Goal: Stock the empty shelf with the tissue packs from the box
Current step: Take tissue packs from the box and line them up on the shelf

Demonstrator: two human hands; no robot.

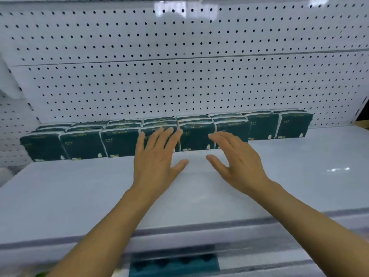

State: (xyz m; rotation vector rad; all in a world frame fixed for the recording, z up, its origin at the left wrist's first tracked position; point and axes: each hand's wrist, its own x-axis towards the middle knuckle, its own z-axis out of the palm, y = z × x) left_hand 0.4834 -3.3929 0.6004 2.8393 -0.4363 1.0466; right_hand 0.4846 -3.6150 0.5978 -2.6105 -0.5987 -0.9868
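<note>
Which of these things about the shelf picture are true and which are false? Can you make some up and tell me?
1. The tissue packs are dark green. True.
2. The right hand is gripping a pack. False: its fingers are spread and hold nothing.
3. The packs stand in a row at the back of the shelf, against the pegboard wall. True.
4. The left hand is curled into a fist. False: its fingers are straight, reaching to the front of the packs.
5. The front part of the shelf is full of packs. False: packs fill only the back, and bare white shelf lies under the hands.
</note>
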